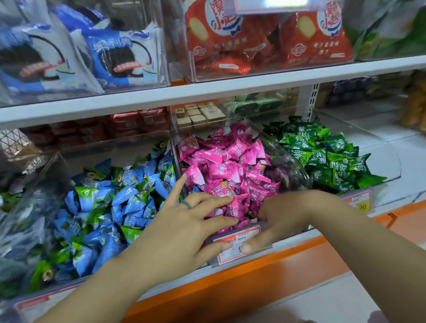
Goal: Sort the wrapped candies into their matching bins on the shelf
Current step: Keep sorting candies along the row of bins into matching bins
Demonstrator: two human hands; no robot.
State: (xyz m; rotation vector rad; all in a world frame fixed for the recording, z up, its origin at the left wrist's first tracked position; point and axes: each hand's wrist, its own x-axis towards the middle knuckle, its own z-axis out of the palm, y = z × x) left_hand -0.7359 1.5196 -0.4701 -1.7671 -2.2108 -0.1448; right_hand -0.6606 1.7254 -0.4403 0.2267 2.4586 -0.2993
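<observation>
1. Left grip (183, 226) is released, its fingers spread flat on the pink candies (226, 165) at the front of the middle bin (298, 172)
2. Right grip (290, 214) dips into the same bin with its thumb on the price label (237, 245) — fingertips hidden, so I cannot tell whether it grasps anything
3. Blue-and-green candies (106, 210) lie left, dark green candies (329, 156) right

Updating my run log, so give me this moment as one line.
left hand: fingers spread on pink candies | right hand: fingers curled at middle bin front, grip unclear
</observation>
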